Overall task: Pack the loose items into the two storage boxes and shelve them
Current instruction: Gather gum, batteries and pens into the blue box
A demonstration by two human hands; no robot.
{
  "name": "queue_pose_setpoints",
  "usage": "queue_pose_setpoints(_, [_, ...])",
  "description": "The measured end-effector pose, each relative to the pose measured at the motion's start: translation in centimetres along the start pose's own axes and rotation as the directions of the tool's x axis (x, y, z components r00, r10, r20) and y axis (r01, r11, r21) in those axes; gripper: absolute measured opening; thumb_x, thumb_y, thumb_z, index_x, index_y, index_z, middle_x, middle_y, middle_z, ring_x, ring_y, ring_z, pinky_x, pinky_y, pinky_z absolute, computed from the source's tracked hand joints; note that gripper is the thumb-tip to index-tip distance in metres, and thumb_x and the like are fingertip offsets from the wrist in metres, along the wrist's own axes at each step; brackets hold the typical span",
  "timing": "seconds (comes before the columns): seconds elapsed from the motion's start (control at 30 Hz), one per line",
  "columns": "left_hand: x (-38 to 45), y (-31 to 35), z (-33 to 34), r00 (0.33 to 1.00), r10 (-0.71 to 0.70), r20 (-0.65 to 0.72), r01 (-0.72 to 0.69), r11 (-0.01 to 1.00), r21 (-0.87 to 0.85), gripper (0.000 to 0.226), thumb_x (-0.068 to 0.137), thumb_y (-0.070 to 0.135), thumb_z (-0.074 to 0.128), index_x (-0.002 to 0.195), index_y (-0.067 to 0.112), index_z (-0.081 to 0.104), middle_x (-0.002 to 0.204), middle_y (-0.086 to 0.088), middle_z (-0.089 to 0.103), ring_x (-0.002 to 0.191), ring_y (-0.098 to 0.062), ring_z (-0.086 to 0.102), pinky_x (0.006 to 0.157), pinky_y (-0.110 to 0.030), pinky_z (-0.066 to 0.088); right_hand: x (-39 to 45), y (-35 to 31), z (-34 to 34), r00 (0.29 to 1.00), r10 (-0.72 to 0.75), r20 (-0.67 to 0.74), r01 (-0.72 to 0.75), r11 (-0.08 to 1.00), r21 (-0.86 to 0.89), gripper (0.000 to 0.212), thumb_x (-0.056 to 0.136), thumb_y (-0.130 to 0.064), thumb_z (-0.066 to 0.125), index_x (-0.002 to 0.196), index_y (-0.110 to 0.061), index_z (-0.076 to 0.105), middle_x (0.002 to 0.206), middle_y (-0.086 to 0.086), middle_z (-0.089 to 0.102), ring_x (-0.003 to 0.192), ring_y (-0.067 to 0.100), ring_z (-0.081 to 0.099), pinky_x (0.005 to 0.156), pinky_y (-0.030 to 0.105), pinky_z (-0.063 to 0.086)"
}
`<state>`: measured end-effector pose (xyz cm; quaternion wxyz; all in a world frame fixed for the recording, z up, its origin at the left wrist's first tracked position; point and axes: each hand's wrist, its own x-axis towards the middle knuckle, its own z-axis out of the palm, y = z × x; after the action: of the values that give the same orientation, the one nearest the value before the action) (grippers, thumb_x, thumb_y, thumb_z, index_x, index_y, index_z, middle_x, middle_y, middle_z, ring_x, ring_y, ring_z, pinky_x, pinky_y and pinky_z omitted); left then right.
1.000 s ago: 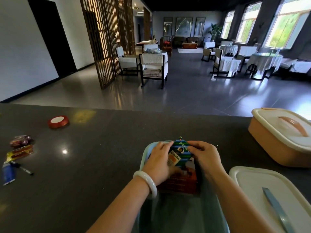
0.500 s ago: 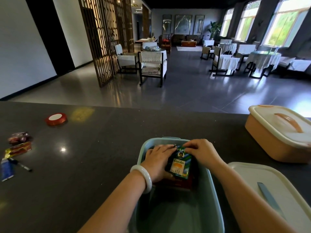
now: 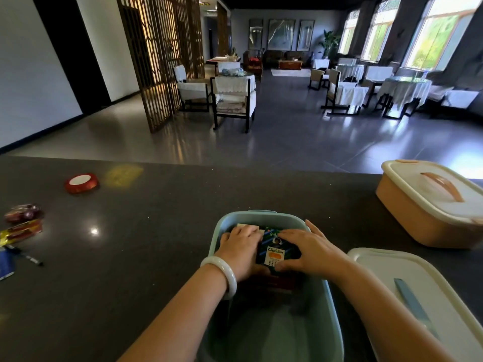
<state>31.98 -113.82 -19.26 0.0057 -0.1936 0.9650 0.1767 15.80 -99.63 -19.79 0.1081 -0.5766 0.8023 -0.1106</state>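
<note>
I am looking down at the green packet (image 3: 275, 250), which is lying inside the far end of the open blue-green box (image 3: 271, 320) on top of other packed items, among them a red carton that is only partly showing beneath it. My left hand (image 3: 241, 250) is resting on the packet's left edge with fingers curled down over it, and a pale bangle (image 3: 222, 270) is sitting on that wrist. My right hand (image 3: 309, 250) is covering the packet's right side, fingers bent over the top and thumb tucked along the near edge, so both hands are holding the packet between them and hiding much of what is lying under it. Just right of the box, its white lid (image 3: 418, 304) with a blue handle is lying flat on the dark countertop (image 3: 143, 257). Farther right and back, the orange box (image 3: 428, 205) is sitting with its own white lid on. Well to the left, loose things are waiting: a red ribbon spool (image 3: 81, 182), a purple-red wrapped sweet (image 3: 23, 212), a red and gold wrapper (image 3: 21, 231), a black marker (image 3: 24, 254) and a blue item (image 3: 5, 263) cut off by the edge. Beyond the counter, a room with chairs and covered tables is showing.
</note>
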Motion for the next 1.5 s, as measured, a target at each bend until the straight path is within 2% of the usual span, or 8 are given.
queue_pose_setpoints(0.07, [-0.3,0.2,-0.4,1.0,-0.005,0.023,0.005,1.0,0.006,0.086,0.078,0.051,0.071,0.148,0.025,0.029,0.154,0.006,0.023,0.142,-0.02,0.018,0.117,-0.049,0.016,-0.2,0.2,0.4,1.0,-0.023,0.02,0.024,0.997,-0.069,0.088,0.068,-0.081,0.047,0.144,-0.038,0.033,0.152,-0.014,0.032,0.142,0.006,0.017,0.112,0.034,-0.017])
queue_pose_setpoints(0.13, [-0.5,0.5,-0.7,0.999,-0.013,0.044,0.012,1.0,0.025,0.083,0.079,0.049,0.071,0.147,0.023,0.032,0.154,0.005,0.023,0.142,-0.021,0.019,0.117,-0.05,0.018,-0.2,0.3,0.6,0.999,-0.033,0.007,0.034,0.993,-0.112,0.085,0.073,-0.074,0.053,0.146,-0.036,0.031,0.154,-0.012,0.029,0.143,0.006,0.016,0.113,0.036,-0.017])
queue_pose_setpoints(0.33, [-0.6,0.2,-0.8,0.999,-0.018,0.032,0.014,0.994,0.106,0.064,0.088,0.029,0.066,0.143,0.021,0.037,0.152,0.003,0.027,0.14,-0.021,0.023,0.116,-0.047,0.023,-0.1,0.1,0.2,0.999,-0.008,0.031,0.011,0.995,-0.1,0.073,0.083,-0.051,0.062,0.147,-0.035,0.029,0.156,-0.011,0.026,0.144,0.005,0.015,0.115,0.039,-0.014])
queue_pose_setpoints(0.47, [-0.3,-0.3,-0.8,1.0,-0.002,0.007,0.001,0.991,0.134,0.056,0.089,0.018,0.062,0.141,0.022,0.041,0.149,0.004,0.031,0.138,-0.021,0.028,0.115,-0.044,0.025,0.2,0.1,0.1,0.999,-0.003,0.041,0.006,0.996,-0.087,0.072,0.084,-0.044,0.064,0.147,-0.035,0.029,0.156,-0.011,0.025,0.144,0.005,0.014,0.117,0.041,-0.012])
queue_pose_setpoints(0.7, [0.0,-0.7,-0.9,0.999,0.023,-0.022,-0.02,0.994,0.105,0.052,0.089,0.021,0.064,0.137,0.023,0.046,0.145,0.005,0.039,0.135,-0.019,0.032,0.114,-0.04,0.027,0.5,-0.1,0.0,0.996,-0.021,0.087,0.03,0.994,-0.104,0.072,0.087,-0.042,0.061,0.149,-0.036,0.024,0.158,-0.011,0.019,0.145,0.005,0.008,0.116,0.045,-0.016])
queue_pose_setpoints(0.93, [-0.3,-0.6,-1.1,0.999,0.031,-0.008,-0.031,0.999,0.03,0.059,0.09,0.02,0.065,0.143,0.021,0.04,0.15,0.003,0.035,0.14,-0.017,0.026,0.115,-0.035,0.022,0.4,-0.9,0.3,0.998,-0.039,0.041,0.043,0.993,-0.106,0.071,0.087,-0.048,0.06,0.149,-0.036,0.026,0.157,-0.012,0.022,0.146,0.005,0.009,0.12,0.042,-0.004])
queue_pose_setpoints(1.27, [-0.6,-0.5,-1.5,1.0,0.031,0.004,-0.031,0.999,0.012,0.064,0.088,0.023,0.068,0.145,0.02,0.039,0.151,0.003,0.035,0.14,-0.015,0.027,0.116,-0.035,0.022,0.1,-1.2,0.0,0.998,-0.011,0.055,0.014,0.998,-0.06,0.07,0.088,-0.045,0.06,0.148,-0.037,0.027,0.157,-0.014,0.022,0.145,0.009,0.004,0.12,0.045,-0.001])
queue_pose_setpoints(1.5, [-0.4,-0.9,-1.2,0.999,0.043,-0.02,-0.043,0.999,0.007,0.064,0.087,0.021,0.068,0.145,0.021,0.039,0.151,0.003,0.034,0.14,-0.015,0.027,0.115,-0.034,0.022,0.1,-1.5,-0.5,0.997,-0.005,0.076,0.007,0.999,-0.033,0.073,0.085,-0.046,0.063,0.148,-0.036,0.027,0.157,-0.014,0.022,0.145,0.01,0.004,0.119,0.042,-0.002])
